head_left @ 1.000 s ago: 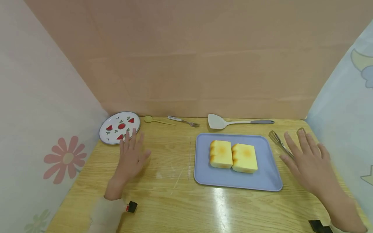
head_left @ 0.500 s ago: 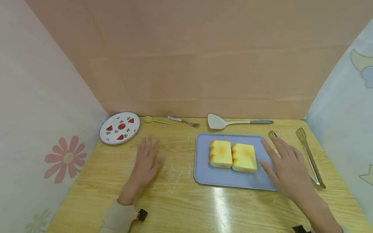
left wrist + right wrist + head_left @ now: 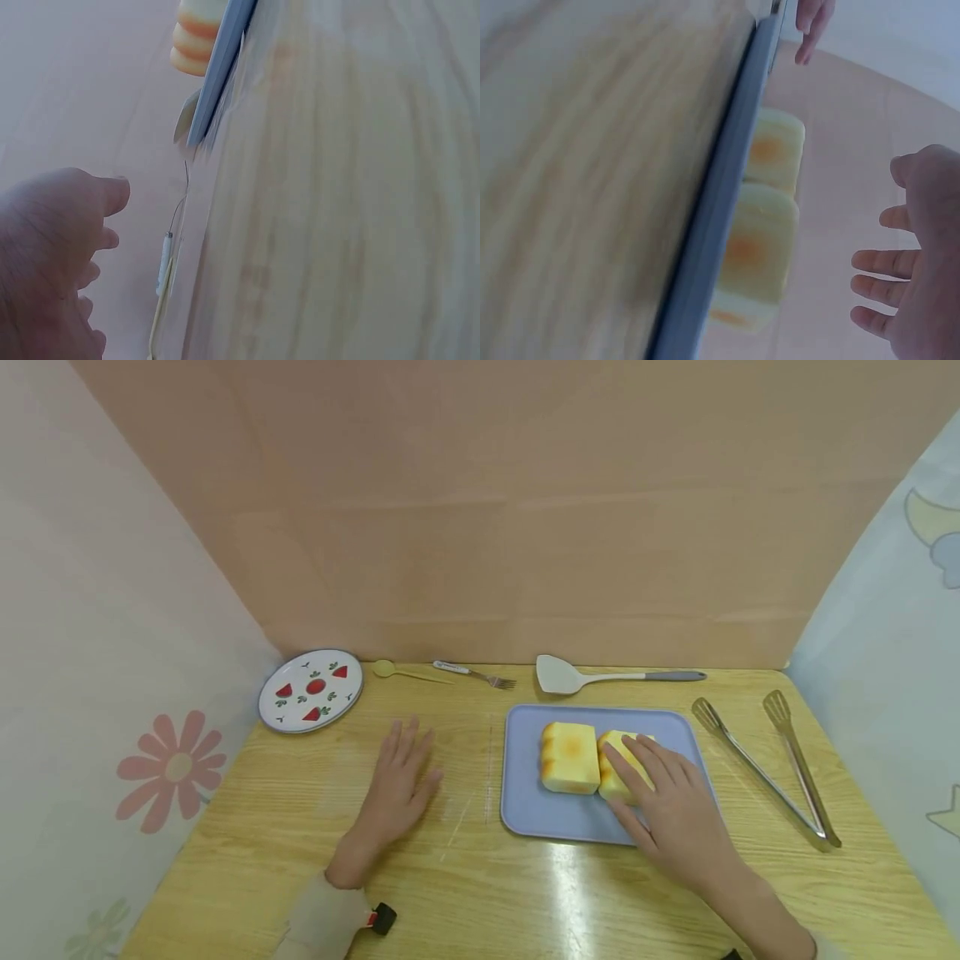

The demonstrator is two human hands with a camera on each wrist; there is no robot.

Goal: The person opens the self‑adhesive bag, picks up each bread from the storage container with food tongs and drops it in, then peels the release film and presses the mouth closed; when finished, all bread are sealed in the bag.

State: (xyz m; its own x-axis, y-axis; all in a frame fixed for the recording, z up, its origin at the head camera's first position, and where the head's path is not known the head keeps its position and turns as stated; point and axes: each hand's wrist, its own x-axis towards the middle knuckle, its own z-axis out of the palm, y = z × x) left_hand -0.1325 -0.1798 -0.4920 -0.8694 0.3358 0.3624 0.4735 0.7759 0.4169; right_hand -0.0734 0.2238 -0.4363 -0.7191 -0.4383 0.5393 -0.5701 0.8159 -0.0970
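Two yellow bread pieces with browned ends lie side by side on a blue-grey tray (image 3: 525, 822). The left bread (image 3: 572, 760) shows whole in the head view. My right hand (image 3: 678, 814), fingers extended, hovers over the right bread (image 3: 613, 789) and hides part of it. In the right wrist view a gap shows between that hand (image 3: 922, 262) and the bread (image 3: 757, 247). My left hand (image 3: 393, 793) is above the table left of the tray, fingers spread and holding nothing. The left wrist view shows this hand (image 3: 56, 255) apart from the tabletop.
A plate with red fruit prints (image 3: 311, 691) lies at the back left. Along the back are a yellow spoon (image 3: 408, 672), a fork (image 3: 476, 675) and a white spatula (image 3: 562, 677) with a grey handle. Metal tongs (image 3: 806, 777) lie spread right of the tray.
My right hand has moved left from above the tongs to over the right bread, uncovering the tongs. My left hand has shifted right, away from the plate. The bread and tray stay put.
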